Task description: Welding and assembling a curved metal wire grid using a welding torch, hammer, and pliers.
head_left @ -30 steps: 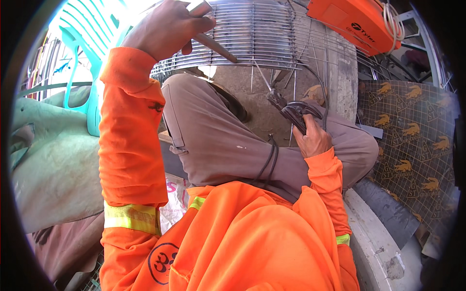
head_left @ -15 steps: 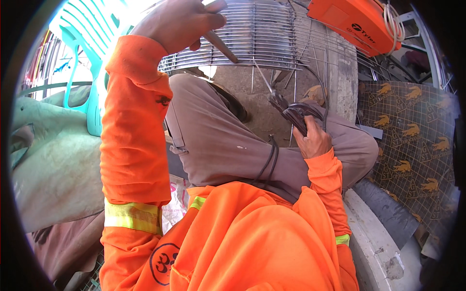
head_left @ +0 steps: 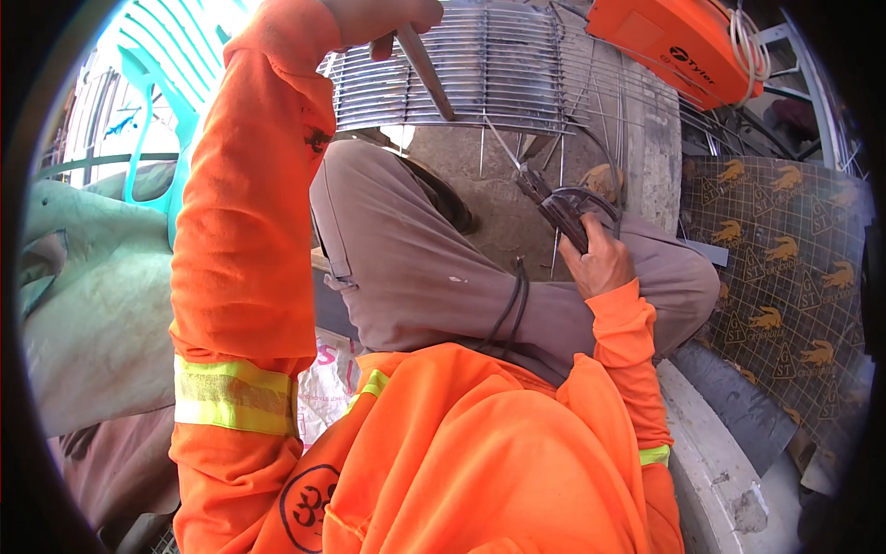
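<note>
Steel-rod grille lies at twelve o'clock; the left hand, cropped above, is closed round a metal bar slanted to its near edge, perhaps to brace it. At three o'clock the right hand grips a welding electrode holder, aiming the electrode toward that edge.

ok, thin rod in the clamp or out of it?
In: the thin rod runs straight into the front end of the dark clamp in the right hand, with no gap visible.

Orange sleeves — yellow bands — grey-brown trousers, black drawstring.
</note>
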Demonstrator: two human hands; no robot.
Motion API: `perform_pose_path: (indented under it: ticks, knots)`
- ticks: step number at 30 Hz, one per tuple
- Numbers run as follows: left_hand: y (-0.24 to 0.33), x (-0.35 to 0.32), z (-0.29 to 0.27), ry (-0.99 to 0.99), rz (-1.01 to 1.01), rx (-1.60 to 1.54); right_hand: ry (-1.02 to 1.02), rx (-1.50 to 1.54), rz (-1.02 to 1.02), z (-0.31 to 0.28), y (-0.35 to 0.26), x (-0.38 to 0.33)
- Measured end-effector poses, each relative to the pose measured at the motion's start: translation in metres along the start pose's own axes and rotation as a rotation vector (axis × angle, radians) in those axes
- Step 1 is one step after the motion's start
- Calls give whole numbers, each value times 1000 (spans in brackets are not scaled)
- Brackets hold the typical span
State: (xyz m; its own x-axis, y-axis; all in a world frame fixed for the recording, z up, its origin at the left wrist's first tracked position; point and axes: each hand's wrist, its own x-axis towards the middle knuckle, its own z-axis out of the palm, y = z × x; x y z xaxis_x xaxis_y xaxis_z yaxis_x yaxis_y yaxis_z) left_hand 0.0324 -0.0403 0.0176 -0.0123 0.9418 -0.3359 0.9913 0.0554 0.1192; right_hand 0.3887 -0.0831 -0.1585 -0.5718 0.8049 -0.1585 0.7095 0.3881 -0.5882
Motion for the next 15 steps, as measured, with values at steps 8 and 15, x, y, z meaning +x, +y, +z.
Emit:
perform_pose_path:
  ticks: [8,15]
  knots:
    - [-17,5,-8,-10,176,35,-151,83,129,-32,-17,17]
    - [-31,30,5,21,363,293,-194,-247,85,-34,-29,13]
